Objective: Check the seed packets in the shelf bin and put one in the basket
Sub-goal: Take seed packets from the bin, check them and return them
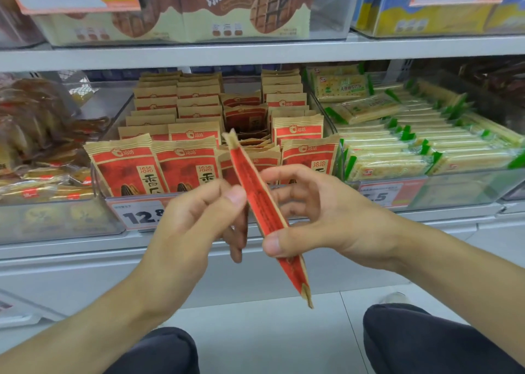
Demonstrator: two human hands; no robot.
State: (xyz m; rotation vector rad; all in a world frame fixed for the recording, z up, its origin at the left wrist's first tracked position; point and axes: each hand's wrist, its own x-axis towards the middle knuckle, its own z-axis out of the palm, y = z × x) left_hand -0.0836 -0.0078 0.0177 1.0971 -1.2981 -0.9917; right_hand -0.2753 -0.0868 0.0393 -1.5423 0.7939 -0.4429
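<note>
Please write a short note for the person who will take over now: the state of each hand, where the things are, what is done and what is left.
Left hand: pinches the seed packet near its middle.
Right hand: grips the same packet lower down, thumb in front.
The packet is seen edge-on, out of the shelf bin, in front of it.
More packets stand in rows in the bin.
Done: one packet taken out, being checked.
Left: put it in the basket, which is not in view.

Price tag (pixel 142 216) digits half hidden behind left hand (pixel 199 220); held packet (pixel 267 217) edge-on, print unreadable.
</note>
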